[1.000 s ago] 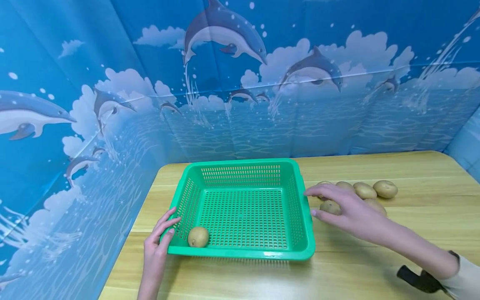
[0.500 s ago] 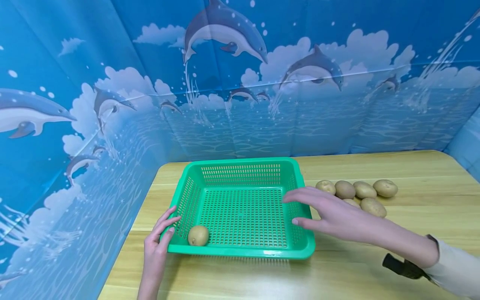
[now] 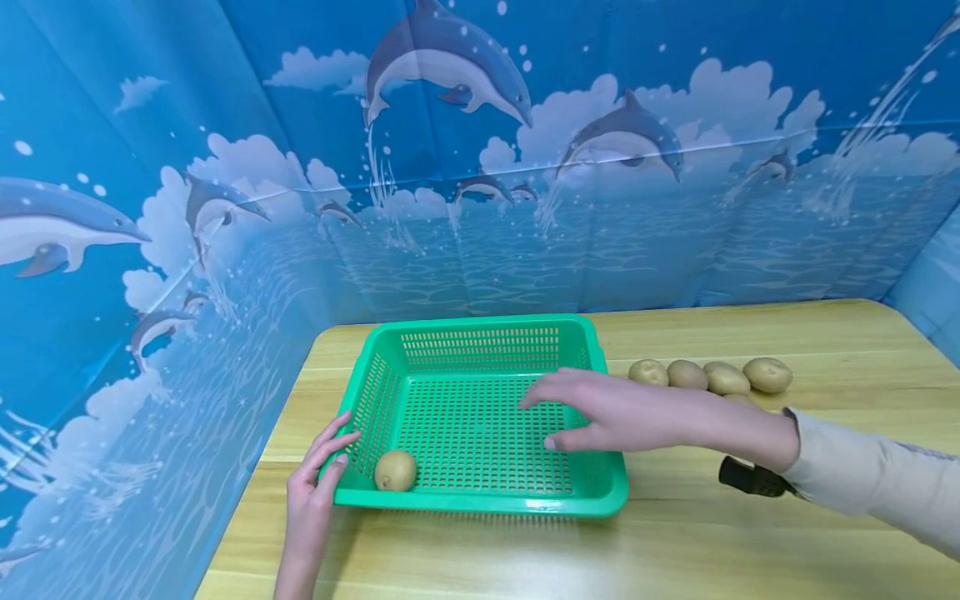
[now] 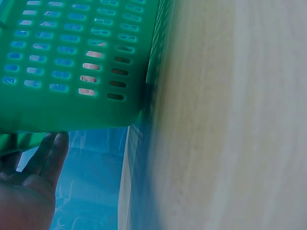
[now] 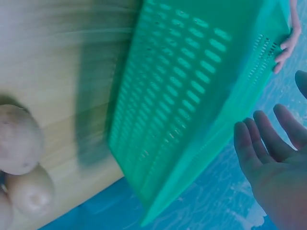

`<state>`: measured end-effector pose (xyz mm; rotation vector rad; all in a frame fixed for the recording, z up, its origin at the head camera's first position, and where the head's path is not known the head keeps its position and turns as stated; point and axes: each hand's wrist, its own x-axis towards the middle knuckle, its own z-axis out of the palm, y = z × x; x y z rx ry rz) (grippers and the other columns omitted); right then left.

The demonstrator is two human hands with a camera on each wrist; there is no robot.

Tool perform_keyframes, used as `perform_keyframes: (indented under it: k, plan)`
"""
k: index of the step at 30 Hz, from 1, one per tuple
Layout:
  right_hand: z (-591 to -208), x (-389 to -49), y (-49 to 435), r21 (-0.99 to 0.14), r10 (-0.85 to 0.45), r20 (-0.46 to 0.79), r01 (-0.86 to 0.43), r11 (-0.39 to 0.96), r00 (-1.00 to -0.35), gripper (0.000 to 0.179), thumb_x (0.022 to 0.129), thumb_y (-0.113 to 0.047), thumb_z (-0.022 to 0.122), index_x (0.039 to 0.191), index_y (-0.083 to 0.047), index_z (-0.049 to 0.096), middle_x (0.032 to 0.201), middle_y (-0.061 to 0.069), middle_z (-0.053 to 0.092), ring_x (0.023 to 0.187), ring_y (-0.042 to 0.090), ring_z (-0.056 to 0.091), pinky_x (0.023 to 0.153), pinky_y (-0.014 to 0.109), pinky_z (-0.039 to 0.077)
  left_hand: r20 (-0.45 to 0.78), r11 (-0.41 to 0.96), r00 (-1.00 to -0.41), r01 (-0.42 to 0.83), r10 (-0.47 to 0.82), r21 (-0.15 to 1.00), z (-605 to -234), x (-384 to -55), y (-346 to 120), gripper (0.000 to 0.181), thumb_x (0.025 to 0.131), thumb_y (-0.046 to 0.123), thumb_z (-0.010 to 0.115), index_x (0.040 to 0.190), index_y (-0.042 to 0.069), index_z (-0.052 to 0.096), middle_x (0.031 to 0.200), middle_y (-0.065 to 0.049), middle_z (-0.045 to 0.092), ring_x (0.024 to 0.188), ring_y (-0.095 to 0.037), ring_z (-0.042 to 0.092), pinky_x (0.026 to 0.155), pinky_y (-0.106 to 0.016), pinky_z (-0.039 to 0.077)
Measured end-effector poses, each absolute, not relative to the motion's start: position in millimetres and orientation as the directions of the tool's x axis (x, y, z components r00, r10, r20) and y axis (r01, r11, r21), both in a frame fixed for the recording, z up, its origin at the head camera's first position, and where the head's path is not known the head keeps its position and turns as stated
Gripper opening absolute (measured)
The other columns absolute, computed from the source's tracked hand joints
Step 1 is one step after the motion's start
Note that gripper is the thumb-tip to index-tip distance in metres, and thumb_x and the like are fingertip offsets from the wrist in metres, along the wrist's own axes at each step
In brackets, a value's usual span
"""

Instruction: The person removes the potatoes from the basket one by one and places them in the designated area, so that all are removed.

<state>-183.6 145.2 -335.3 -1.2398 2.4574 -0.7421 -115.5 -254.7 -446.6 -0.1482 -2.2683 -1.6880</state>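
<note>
A green plastic basket (image 3: pixel 480 505) with slotted walls stands on the table, one potato (image 3: pixel 395 472) in its front left corner. My left hand (image 3: pixel 311 492) holds the basket's left rim near that corner. In the left wrist view its fingers (image 4: pixel 53 155) reach up to the rim, tips hidden. My right hand (image 3: pixel 600 408) hovers over the right part of the basket. Nothing shows between its fingers (image 5: pixel 271 139) in the right wrist view, and they are loosely spread. To the right of the basket lie several potatoes (image 3: pixel 726 378), some hidden behind the right forearm.
The wooden table (image 3: pixel 862 367) ends at the back against a blue cloth (image 3: pixel 480 267) printed with dolphins. The same cloth hangs along the left side. A black strap (image 3: pixel 750 477) is on the right wrist, below a light sleeve.
My right hand has moved left from above the potatoes, over the basket's right rim, and is now above its inside. The left hand and the basket have stayed put.
</note>
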Motion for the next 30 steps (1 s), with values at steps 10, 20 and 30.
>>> perform_keyframes:
  k: [10,20,30]
  plan:
    - [-322.4,-209.2,114.5,-0.603,-0.848,-0.121,-0.641,0.475,-0.515,0.045,0.096,-0.036,0.063,0.139,-0.023,0.053,0.140,-0.007,0.051,0.124,0.013,0.049,0.098,0.038,0.044,0.293,0.293,-0.951,0.252,-0.103,0.922,-447.2,-114.8,-255.0,0.026,0.100,0.002,0.051,0.120,0.000,0.066,0.146,-0.002,0.050,0.141,-0.018,0.035,0.108,-0.023,0.029]
    - [-318.3,-231.2,90.7,-0.656,-0.851,-0.161,-0.589,0.471,-0.501,0.048,0.096,-0.033,0.064,0.140,-0.019,0.051,0.140,-0.007,0.051,0.122,0.015,0.051,0.095,0.037,0.046,0.294,0.289,-0.950,0.254,-0.103,0.923,-444.8,-115.7,-254.8,0.027,0.100,-0.001,0.049,0.120,0.000,0.066,0.146,-0.002,0.049,0.141,-0.018,0.035,0.108,-0.025,0.030]
    - [-323.4,-252.9,64.2,-0.704,-0.869,-0.143,-0.569,0.425,-0.473,0.043,0.096,-0.026,0.065,0.136,-0.015,0.055,0.137,-0.001,0.054,0.122,0.021,0.053,0.094,0.033,0.047,0.285,0.294,-0.954,0.247,-0.093,0.923,-444.7,-115.6,-255.4,0.027,0.100,-0.001,0.049,0.121,0.000,0.066,0.147,-0.001,0.048,0.141,-0.017,0.034,0.108,-0.024,0.030]
